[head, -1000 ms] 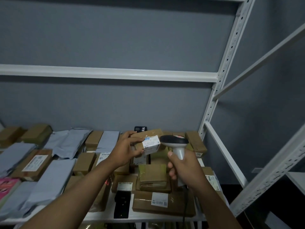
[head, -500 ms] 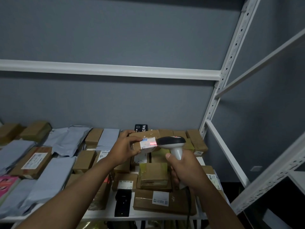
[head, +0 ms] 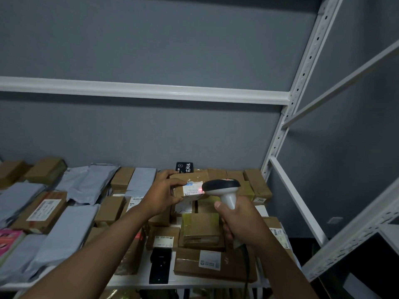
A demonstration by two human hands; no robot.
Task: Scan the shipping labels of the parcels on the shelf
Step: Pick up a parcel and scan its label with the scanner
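Note:
My left hand grips a small brown cardboard parcel lifted above the shelf's pile, its white shipping label turned to the right. My right hand holds a handheld barcode scanner, white with a dark head, by its handle. The scanner head sits right next to the label, and a red light glows on the label's right edge. The scanner's cable drops down past my right wrist.
The white metal shelf is crowded with brown boxes and grey poly mailers. A black box lies near the front edge. A pink packet sits far left. A white upright and empty upper shelf rail frame the space.
The parcel and scanner have come closer together, and a red scan light has appeared on the label. The parcel has tipped so its label faces the scanner.

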